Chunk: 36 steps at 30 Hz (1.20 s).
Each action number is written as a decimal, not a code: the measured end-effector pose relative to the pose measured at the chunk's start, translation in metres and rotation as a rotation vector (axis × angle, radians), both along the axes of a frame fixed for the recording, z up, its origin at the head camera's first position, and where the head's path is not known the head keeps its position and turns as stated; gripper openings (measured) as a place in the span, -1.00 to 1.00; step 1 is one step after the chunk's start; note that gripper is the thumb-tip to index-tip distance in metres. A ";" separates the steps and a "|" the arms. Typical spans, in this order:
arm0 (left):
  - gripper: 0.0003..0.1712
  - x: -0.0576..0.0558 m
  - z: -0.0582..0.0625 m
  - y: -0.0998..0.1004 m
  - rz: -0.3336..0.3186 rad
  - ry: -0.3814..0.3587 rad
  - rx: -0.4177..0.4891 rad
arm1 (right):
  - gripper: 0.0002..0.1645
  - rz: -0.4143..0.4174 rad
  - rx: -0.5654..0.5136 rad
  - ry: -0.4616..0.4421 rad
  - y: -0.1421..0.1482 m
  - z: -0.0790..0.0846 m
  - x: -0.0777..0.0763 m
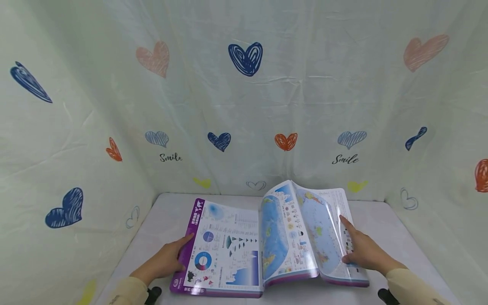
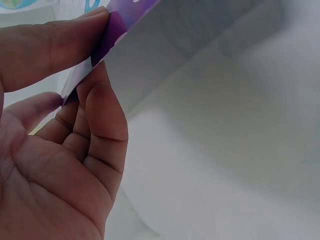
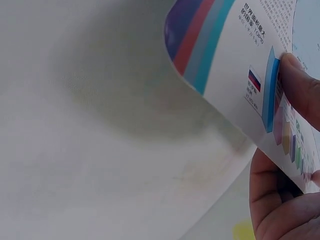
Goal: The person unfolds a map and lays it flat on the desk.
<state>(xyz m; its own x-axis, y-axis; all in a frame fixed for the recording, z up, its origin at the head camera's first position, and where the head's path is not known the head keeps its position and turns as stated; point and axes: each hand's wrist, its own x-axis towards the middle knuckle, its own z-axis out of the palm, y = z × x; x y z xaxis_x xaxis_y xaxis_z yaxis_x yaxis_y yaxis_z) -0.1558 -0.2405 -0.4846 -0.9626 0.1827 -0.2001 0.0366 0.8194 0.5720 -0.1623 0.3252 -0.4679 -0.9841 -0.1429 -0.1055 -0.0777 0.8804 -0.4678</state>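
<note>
Left grip [image 1: 164,259]: pinching the purple left border [image 1: 192,223] of the book [image 1: 240,241] — fingers curled behind the edge
Right grip [image 1: 366,250]: pinching the book's right-hand page edge — thumb on the printed face, fingers behind
Book: lying opened out on the worktop [image 1: 385,233], between the two grips
Raised pages [image 1: 289,237]: arched up between the grips, nearer the right one
Heart-patterned curtain [image 1: 305,101]: beyond both grips
</note>
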 end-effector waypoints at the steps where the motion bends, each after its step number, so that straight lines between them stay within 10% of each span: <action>1: 0.14 0.000 0.000 -0.002 0.005 -0.006 -0.002 | 0.57 -0.002 0.005 0.000 0.002 0.000 0.000; 36: 0.16 -0.007 -0.001 -0.039 0.048 -0.078 -0.094 | 0.52 0.012 0.186 -0.046 0.072 -0.024 0.012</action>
<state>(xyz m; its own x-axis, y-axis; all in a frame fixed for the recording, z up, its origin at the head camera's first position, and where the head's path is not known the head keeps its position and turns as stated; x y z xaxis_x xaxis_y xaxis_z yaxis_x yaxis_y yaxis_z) -0.1626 -0.2798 -0.4857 -0.9506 0.1139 -0.2888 -0.0454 0.8693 0.4922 -0.1503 0.3975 -0.4915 -0.9759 -0.1285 -0.1763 -0.0711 0.9512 -0.3001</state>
